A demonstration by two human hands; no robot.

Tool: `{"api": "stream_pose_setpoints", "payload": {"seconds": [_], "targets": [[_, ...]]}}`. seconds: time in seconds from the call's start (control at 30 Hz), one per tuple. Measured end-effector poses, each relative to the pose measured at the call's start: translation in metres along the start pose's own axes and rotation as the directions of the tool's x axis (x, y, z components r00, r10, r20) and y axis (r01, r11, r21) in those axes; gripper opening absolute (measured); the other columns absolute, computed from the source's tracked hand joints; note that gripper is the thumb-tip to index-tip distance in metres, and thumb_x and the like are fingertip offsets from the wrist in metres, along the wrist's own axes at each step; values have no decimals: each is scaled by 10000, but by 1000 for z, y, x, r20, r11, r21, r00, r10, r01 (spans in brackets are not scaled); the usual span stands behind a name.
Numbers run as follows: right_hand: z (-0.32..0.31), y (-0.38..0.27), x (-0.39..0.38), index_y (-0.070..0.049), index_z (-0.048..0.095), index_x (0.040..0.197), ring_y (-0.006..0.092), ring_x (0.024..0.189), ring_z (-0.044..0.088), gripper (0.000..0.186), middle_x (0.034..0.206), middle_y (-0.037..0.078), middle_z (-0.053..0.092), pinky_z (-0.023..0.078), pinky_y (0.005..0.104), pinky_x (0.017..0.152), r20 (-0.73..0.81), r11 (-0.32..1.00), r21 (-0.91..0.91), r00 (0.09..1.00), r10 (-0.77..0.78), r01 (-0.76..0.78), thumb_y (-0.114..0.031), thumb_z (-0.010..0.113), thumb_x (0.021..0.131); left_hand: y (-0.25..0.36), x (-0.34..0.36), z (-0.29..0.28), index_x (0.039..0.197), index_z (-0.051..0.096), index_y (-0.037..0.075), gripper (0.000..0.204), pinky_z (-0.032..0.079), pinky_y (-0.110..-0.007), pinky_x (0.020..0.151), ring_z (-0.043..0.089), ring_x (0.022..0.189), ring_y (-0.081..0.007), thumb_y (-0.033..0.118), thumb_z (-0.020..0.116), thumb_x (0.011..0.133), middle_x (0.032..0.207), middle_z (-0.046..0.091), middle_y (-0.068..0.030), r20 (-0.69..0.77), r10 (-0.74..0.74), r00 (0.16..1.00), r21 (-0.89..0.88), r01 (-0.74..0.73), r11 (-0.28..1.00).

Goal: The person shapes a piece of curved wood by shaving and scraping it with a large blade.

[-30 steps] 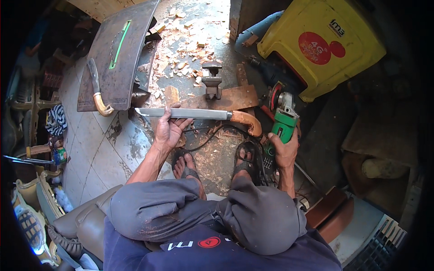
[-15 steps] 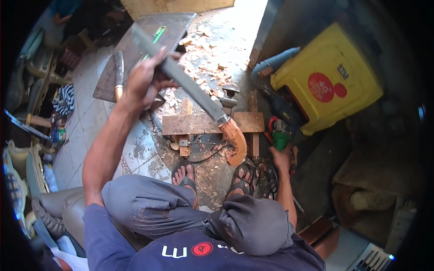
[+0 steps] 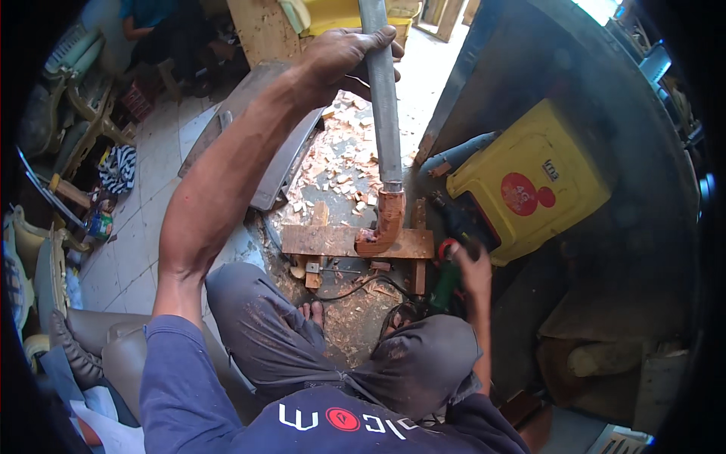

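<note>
My left hand (image 3: 355, 64) grips the grey blade of a long machete (image 3: 386, 136), held upright in the picture. Its curved, rough-carved wooden handle (image 3: 389, 216) points toward me, over or near a wooden board (image 3: 310, 238) laid across short wooden pieces on the floor. My right hand (image 3: 475, 265) is motion-blurred at the green angle grinder (image 3: 445, 287) beside my right knee; whether its fingers still grip the tool is unclear. Behind the grinder lies a dark power tool (image 3: 457, 223), partly hidden.
Wood shavings (image 3: 340, 151) cover the middle floor. A metal plate (image 3: 276, 174) stands left, a yellow plastic stool (image 3: 560, 174) right. Stacked chair frames (image 3: 83, 121) line the left side. Another person (image 3: 159, 38) is at back left, near a wooden panel (image 3: 257, 38).
The machete has swung from level to upright as my left hand rose and moved forward and right. The view has tilted up. My right hand and the grinder have shifted, with the hand now blurred.
</note>
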State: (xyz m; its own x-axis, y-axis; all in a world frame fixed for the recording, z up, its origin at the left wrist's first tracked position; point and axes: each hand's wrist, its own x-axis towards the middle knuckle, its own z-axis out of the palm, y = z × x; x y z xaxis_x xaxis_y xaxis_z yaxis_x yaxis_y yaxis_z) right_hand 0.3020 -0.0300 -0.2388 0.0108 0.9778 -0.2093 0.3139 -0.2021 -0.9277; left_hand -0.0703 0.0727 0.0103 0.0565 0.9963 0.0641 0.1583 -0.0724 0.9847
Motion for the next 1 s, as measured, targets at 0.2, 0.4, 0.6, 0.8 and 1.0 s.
{"api": "stream_pose_setpoints", "payload": {"seconds": [0.2,0.4,0.6,0.8,1.0], "targets": [[17,-181,26,62,491,1432,257,1080,687,664,1222,175,649,580,386,909,648,872,488,649,-398,48,-197,772,888,34,20,25,1234,678,42,494,587,-340,713,738,798,-195,484,536,1066,918,750,-148,102,194,976,-371,-143,917],[64,-237,13,23,648,1130,190,842,718,287,932,96,730,580,327,761,818,909,352,545,-183,-222,-56,771,883,12,12,-16,1242,653,23,473,559,-378,728,713,799,-215,443,497,1087,875,707,-66,-72,376,924,-643,-331,691],[107,-200,23,-53,681,897,138,745,688,303,778,57,699,548,318,679,851,990,91,508,-134,107,-320,824,896,-50,-28,-43,1168,657,37,463,596,-407,749,719,809,-237,457,480,1089,818,701,-110,-82,428,900,-697,-359,621],[95,-199,60,-90,636,743,219,443,607,344,533,97,614,513,417,501,176,342,-640,565,-806,688,-382,813,786,-78,-55,-14,1510,433,135,639,583,-473,956,673,1144,-300,579,469,1052,1281,647,-167,-342,130,931,-746,-353,564],[94,-196,65,-68,600,808,254,651,679,192,723,106,656,531,405,604,189,160,-745,434,-881,648,-168,757,757,-93,-63,31,1233,642,-12,394,624,-404,842,744,941,-261,342,586,1070,1046,746,-162,-345,42,938,-493,-218,843]]}}
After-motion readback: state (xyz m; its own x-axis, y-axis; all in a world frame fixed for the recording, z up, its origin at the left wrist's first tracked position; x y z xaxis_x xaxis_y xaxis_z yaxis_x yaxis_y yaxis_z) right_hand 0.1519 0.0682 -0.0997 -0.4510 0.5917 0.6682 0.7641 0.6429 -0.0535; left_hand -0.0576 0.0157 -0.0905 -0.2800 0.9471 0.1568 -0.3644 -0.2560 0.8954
